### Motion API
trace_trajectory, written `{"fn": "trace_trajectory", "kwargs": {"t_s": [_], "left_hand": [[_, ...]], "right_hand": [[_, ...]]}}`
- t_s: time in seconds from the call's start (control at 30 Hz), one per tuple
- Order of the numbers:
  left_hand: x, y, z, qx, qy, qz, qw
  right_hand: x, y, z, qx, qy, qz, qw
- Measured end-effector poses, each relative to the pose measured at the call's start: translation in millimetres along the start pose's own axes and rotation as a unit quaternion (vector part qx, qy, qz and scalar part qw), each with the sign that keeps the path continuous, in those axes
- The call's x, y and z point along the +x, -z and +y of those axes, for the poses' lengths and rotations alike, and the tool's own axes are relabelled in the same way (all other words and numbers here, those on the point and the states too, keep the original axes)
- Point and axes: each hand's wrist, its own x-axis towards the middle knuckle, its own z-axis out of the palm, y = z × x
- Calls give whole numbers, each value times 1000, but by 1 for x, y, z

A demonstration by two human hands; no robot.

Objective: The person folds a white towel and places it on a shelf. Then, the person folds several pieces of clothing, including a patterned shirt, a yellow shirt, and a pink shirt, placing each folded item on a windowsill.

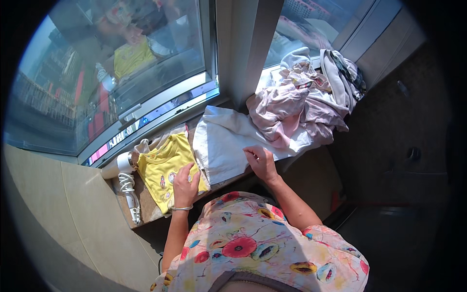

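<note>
A folded yellow child's shirt (160,164) with small printed figures lies on the stone sill. My left hand (186,186), a bracelet at its wrist, rests flat over the shirt's right side with thumb and fingers apart. To the right, a white cloth (226,146) is spread along the sill. Above its front part is my right hand (263,163), fingers curled in, with no item visible in it. Whether it touches the cloth is hard to tell. A heap of crumpled pale pink garments (281,109) lies on the cloth's far right part.
A white hair dryer (126,163) with its cord (127,184) wound around the handle lies left of the shirt. Behind the sill stands a window with a handle (129,113), with a gap at its bottom. A window post (242,51) rises behind the white cloth.
</note>
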Motion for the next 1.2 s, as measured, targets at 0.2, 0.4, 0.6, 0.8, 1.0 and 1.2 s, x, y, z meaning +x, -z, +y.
{"fn": "trace_trajectory", "kwargs": {"t_s": [0.2,0.4,0.6,0.8,1.0,1.2], "left_hand": [[50,-107,118,-76,-139,-124,979],[94,-220,200,33,-204,-2,978],[123,-259,198,-78,-108,70,989],[94,-205,271,-433,-20,36,900],[60,-196,283,-439,51,-63,895],[33,-236,191,-127,-29,82,988]], "right_hand": [[49,91,53,-45,16,77,996],[79,173,117,-71,-94,98,988],[104,190,166,213,-258,-37,942],[145,203,141,370,-283,-124,876],[165,195,34,335,88,-128,929],[118,150,1,100,278,-490,820]]}}
